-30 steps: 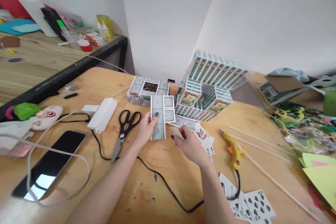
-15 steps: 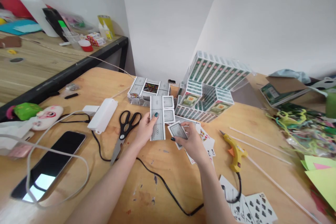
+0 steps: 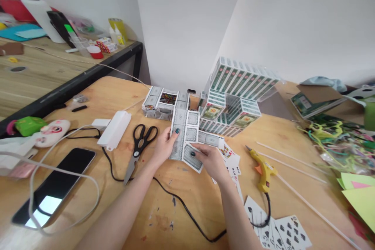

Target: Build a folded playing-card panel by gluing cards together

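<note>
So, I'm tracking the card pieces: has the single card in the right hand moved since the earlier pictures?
Yes: the card in the right hand has shifted left, closer to the scissors.

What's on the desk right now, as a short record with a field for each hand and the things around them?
Left hand: holds a panel of joined cards, thumb on top
Right hand: holds a single card, patterned back showing, at the panel's lower right; contact unclear
Beyond the hands: card-covered box, stacked card packs
Left side: black-handled scissors, phone
Right side: yellow glue gun, face-up spade cards
</note>
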Demonstrator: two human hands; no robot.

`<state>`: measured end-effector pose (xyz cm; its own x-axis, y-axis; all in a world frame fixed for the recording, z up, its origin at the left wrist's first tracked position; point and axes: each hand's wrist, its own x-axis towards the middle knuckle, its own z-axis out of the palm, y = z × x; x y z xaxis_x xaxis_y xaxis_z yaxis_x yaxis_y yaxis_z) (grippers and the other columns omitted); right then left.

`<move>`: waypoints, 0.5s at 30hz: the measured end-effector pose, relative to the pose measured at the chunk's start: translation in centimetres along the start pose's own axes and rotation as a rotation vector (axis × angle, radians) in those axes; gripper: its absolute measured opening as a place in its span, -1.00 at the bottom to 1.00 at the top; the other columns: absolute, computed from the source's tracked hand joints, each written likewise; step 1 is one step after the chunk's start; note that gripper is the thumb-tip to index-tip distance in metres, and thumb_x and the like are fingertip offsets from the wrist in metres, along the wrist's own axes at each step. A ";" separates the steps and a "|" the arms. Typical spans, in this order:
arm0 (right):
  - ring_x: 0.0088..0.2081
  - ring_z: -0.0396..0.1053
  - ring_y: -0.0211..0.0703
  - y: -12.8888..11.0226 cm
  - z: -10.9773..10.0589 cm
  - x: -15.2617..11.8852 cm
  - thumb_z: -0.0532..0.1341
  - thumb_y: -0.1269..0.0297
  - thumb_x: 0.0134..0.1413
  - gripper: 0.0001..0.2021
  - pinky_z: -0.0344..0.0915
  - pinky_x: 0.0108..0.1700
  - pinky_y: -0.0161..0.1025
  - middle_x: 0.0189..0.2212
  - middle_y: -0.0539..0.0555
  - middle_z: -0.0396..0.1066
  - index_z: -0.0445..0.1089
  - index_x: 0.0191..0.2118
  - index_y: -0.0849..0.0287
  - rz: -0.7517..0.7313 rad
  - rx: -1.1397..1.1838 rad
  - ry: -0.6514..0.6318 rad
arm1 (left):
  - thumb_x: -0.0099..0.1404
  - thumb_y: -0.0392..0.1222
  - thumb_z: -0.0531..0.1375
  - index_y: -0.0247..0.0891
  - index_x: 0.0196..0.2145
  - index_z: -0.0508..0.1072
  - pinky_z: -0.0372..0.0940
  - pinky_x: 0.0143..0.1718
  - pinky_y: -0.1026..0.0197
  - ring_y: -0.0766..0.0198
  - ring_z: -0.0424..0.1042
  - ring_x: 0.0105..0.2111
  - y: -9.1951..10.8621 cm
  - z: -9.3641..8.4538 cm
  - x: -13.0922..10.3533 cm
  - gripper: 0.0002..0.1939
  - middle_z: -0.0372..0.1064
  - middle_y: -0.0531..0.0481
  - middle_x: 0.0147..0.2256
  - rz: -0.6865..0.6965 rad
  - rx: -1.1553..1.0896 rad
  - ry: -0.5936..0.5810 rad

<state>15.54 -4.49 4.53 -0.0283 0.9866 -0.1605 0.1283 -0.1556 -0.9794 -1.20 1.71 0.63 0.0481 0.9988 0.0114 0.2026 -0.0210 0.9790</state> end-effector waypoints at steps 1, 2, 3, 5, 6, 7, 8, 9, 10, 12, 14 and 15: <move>-0.14 0.45 0.01 0.0 0.0 0.1 0.23 0.35 -0.12 -0.83 0.28 0.00 -0.02 -0.24 0.03 0.54 0.49 -0.31 0.10 0.028 0.015 0.018 | 0.21 0.01 0.07 -0.13 -0.27 0.37 0.30 -0.23 0.14 0.13 0.43 -0.24 0.0 0.0 0.0 -0.78 0.45 -0.02 -0.27 0.001 0.001 0.004; -0.20 0.46 0.00 0.2 0.1 0.2 0.27 0.32 -0.16 -0.84 0.31 -0.07 -0.03 -0.28 0.04 0.55 0.48 -0.34 0.12 0.064 0.040 0.050 | 0.22 0.01 0.07 -0.13 -0.26 0.37 0.30 -0.21 0.14 0.13 0.43 -0.23 0.0 0.1 0.0 -0.77 0.44 -0.03 -0.27 -0.001 -0.006 0.011; -0.27 0.47 -0.01 0.3 0.1 0.3 0.31 0.30 -0.20 -0.83 0.34 -0.14 -0.07 -0.34 0.04 0.55 0.46 -0.36 0.14 0.099 0.070 0.100 | 0.22 0.02 0.07 -0.12 -0.24 0.37 0.30 -0.20 0.14 0.13 0.43 -0.22 0.0 0.1 -0.1 -0.77 0.44 -0.03 -0.26 -0.004 -0.017 0.023; -0.40 0.44 -0.08 0.8 0.3 0.5 0.37 0.22 -0.28 -0.76 0.35 -0.31 -0.17 -0.47 0.02 0.51 0.41 -0.41 0.16 0.149 0.122 0.229 | 0.23 0.02 0.07 -0.12 -0.20 0.36 0.29 -0.15 0.13 0.14 0.42 -0.20 0.0 0.2 -0.1 -0.74 0.43 -0.03 -0.22 -0.006 -0.048 0.052; -0.44 0.42 -0.11 1.0 0.5 0.6 0.38 0.17 -0.28 -0.74 0.33 -0.36 -0.21 -0.51 0.01 0.48 0.38 -0.43 0.17 0.153 0.134 0.291 | 0.24 0.03 0.06 -0.12 -0.18 0.35 0.29 -0.13 0.13 0.15 0.42 -0.19 0.0 0.2 -0.1 -0.74 0.43 -0.03 -0.20 -0.005 -0.062 0.067; -0.46 0.40 -0.14 1.3 0.7 0.7 0.37 0.11 -0.24 -0.72 0.32 -0.39 -0.24 -0.53 0.01 0.45 0.37 -0.45 0.18 0.142 0.138 0.340 | 0.24 0.03 0.06 -0.12 -0.17 0.34 0.28 -0.11 0.14 0.15 0.41 -0.17 -0.1 0.3 -0.1 -0.73 0.43 -0.03 -0.18 -0.005 -0.070 0.080; -0.47 0.39 -0.15 1.5 1.0 0.8 0.33 0.05 -0.18 -0.71 0.31 -0.41 -0.25 -0.54 0.01 0.43 0.36 -0.46 0.18 0.121 0.133 0.369 | 0.24 0.03 0.05 -0.12 -0.18 0.34 0.28 -0.10 0.15 0.16 0.41 -0.16 -0.1 0.3 -0.1 -0.74 0.42 -0.03 -0.17 -0.007 -0.074 0.093; -0.47 0.38 -0.16 1.6 1.3 0.8 0.28 0.01 -0.12 -0.69 0.31 -0.43 -0.27 -0.55 0.02 0.42 0.35 -0.47 0.19 0.099 0.125 0.373 | 0.25 0.03 0.05 -0.12 -0.19 0.33 0.28 -0.10 0.16 0.16 0.41 -0.14 -0.1 0.3 -0.1 -0.74 0.42 -0.03 -0.16 -0.012 -0.076 0.108; -0.49 0.38 -0.17 1.7 1.6 0.8 0.24 -0.02 -0.07 -0.67 0.31 -0.47 -0.28 -0.55 0.02 0.41 0.33 -0.45 0.18 0.083 0.127 0.349 | 0.25 0.03 0.04 -0.13 -0.19 0.32 0.28 -0.10 0.16 0.17 0.41 -0.14 -0.1 0.3 -0.1 -0.75 0.42 -0.04 -0.15 -0.019 -0.076 0.122; -0.56 0.37 -0.20 1.8 2.1 0.8 0.21 -0.04 -0.02 -0.66 0.28 -0.58 -0.30 -0.53 0.00 0.40 0.28 -0.35 0.17 0.079 0.178 0.213 | 0.26 0.02 0.02 -0.14 -0.18 0.31 0.28 -0.12 0.17 0.17 0.41 -0.13 -0.1 0.1 0.0 -0.74 0.42 -0.05 -0.15 -0.023 -0.073 0.159; -0.65 0.33 -0.23 1.7 2.3 0.7 0.21 -0.03 -0.02 -0.65 0.24 -0.67 -0.33 -0.57 -0.05 0.36 0.19 -0.28 0.14 0.094 0.245 0.064 | 0.27 0.01 0.02 -0.17 -0.15 0.30 0.28 -0.11 0.16 0.16 0.40 -0.13 -0.2 0.0 0.1 -0.72 0.41 -0.06 -0.14 -0.002 -0.067 0.190; -0.69 0.30 -0.25 1.7 2.2 0.6 0.21 -0.02 -0.02 -0.65 0.21 -0.70 -0.34 -0.61 -0.09 0.32 0.15 -0.29 0.12 0.092 0.250 0.017 | 0.27 0.00 0.02 -0.18 -0.14 0.30 0.27 -0.10 0.15 0.16 0.40 -0.12 -0.3 -0.1 0.2 -0.71 0.41 -0.07 -0.14 0.012 -0.062 0.198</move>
<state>13.53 -4.24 2.52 -0.0105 0.9680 -0.2506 -0.1198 -0.2501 -0.9608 -1.35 1.90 0.36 -0.1439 0.9880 0.0569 0.1423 -0.0362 0.9892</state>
